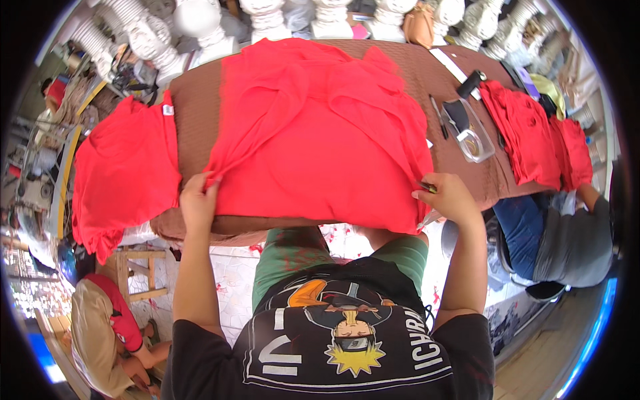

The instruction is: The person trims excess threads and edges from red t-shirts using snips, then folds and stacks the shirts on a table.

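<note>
A red garment (320,160) lies spread over the brown-covered table in front of me, its loose upper layers folded back toward the far side. At its near left edge my left hand (199,201) is closed, pinching the cloth between thumb and fingers. By the near right corner my right hand (452,199) is closed around a small dark tool, which looks like thread snips (428,188). A metallic tip shows below that hand beside the red hem. Whether those fingers also grip the cloth, I cannot tell.
Another red garment (127,167) hangs over the table's left end. To the right are a clear plastic box (475,143), a black pen (439,117) and folded red garments (527,137). White balusters (267,17) line the far side. People sit at the lower left and right.
</note>
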Available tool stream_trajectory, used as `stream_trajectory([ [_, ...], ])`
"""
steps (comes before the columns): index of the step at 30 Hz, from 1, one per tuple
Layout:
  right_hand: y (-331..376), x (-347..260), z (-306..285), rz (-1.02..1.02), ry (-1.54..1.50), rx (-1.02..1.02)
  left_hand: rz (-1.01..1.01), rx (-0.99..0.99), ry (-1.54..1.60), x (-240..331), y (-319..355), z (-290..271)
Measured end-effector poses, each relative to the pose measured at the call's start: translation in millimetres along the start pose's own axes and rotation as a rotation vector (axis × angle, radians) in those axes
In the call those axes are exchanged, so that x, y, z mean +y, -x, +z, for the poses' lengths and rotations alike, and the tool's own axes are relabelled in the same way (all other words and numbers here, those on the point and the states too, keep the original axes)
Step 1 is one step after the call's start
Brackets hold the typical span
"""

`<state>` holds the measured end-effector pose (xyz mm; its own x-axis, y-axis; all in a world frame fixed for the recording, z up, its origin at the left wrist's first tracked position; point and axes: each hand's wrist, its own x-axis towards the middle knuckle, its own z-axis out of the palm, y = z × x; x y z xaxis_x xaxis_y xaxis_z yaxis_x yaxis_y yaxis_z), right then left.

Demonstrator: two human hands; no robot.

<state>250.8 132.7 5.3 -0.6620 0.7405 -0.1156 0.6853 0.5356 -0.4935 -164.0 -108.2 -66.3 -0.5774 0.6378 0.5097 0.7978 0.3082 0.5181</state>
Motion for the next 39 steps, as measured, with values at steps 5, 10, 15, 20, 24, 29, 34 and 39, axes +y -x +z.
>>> stream_trajectory([
  [5, 43, -6, -48, 0.122, -0.749, 0.176, -0.468, 0.264, 0.940, 27, -40, -32],
  [10, 59, 30, -31, 0.388, -0.627, -0.047, -0.585, -0.089, 0.665, -17, -41, -52],
  [15, 52, 58, 7, 0.326, -0.460, -0.166, -0.372, -0.350, 0.102, -21, -28, -28],
  [20, 39, 37, 4, 0.222, -0.611, -0.133, -0.308, -0.543, -0.078, -1, -27, -29],
  [24, 25, 32, 21, 0.217, -0.528, -0.140, -0.413, -0.652, -0.131, 14, -31, -34],
  [29, 18, 31, 37, 0.134, -0.429, -0.056, -0.604, -0.879, 0.953, 55, -38, -58],
  [34, 18, 53, 37, 0.116, -0.576, 0.081, -0.398, -0.846, 1.549, 139, -82, -59],
  [39, 6, 17, 21, 0.224, -0.590, 0.241, -0.324, -0.624, 1.550, 160, -144, -41],
])
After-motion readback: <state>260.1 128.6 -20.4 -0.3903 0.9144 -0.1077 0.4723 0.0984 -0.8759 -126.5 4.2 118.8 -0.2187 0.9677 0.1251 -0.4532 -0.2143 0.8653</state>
